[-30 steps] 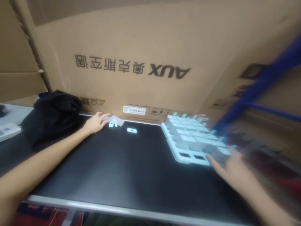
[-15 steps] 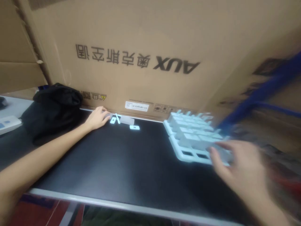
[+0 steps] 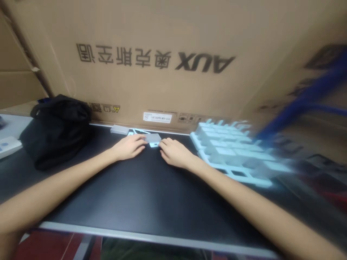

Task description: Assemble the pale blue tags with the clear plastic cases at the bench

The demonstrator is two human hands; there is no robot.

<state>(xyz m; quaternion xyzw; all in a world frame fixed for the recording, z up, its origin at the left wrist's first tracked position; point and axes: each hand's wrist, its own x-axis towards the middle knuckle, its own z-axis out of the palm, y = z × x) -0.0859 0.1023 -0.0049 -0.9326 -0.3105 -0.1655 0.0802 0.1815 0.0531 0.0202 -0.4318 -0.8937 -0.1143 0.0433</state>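
Note:
Both my hands meet near the back of the black table. The fingertips of my left hand [image 3: 130,146] grip the left end of a flat grey block [image 3: 153,137]. Just in front of this block is a small light-blue plate [image 3: 154,144] with a dark slot. My right hand [image 3: 175,152] has its fingers curled at the plate's right end. Behind the left hand lie another grey block [image 3: 119,129] and thin light-blue strips [image 3: 142,131]. A light-blue rack [image 3: 235,151] with rows of blocks and upright pegs stands to the right, blurred at its far side.
A large cardboard box [image 3: 130,86] walls off the back of the table. On the left sit a black bag [image 3: 56,130] and a white device [image 3: 10,147]. A blue metal frame [image 3: 298,97] rises at the right. The table's pale front edge [image 3: 151,238] runs below my forearms.
My right hand has left the rack and a grey block there, coming left to the small plate. My left hand has moved right, off one grey block to the other.

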